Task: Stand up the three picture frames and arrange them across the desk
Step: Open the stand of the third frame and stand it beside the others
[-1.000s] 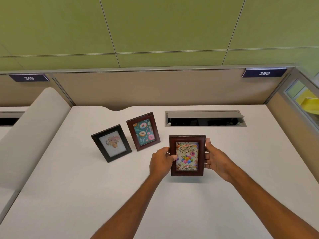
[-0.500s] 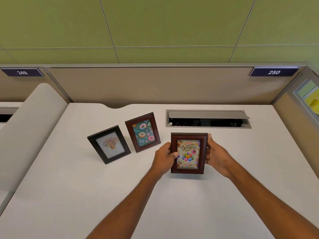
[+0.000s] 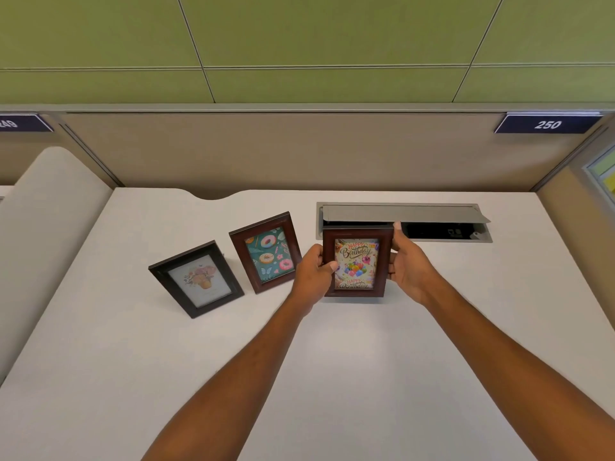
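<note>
Three picture frames are on the white desk [image 3: 332,361]. A black frame with a flower picture [image 3: 196,278] stands tilted at the left. To its right a brown frame with a doughnut picture [image 3: 266,251] stands upright on its prop. A brown frame with a birthday picture [image 3: 356,262] is upright further right. My left hand [image 3: 312,274] grips its left edge and my right hand [image 3: 411,266] grips its right edge. Its bottom edge sits at or just above the desk; I cannot tell if it touches.
An open cable hatch with a grey metal lid [image 3: 404,214] lies in the desk just behind the birthday frame. A beige partition [image 3: 299,151] closes the back, with a rounded divider [image 3: 50,211] at the left and a side panel [image 3: 575,234] at the right.
Both hands have carried the birthday frame away from me, toward the cable hatch. The other two frames have not moved.
</note>
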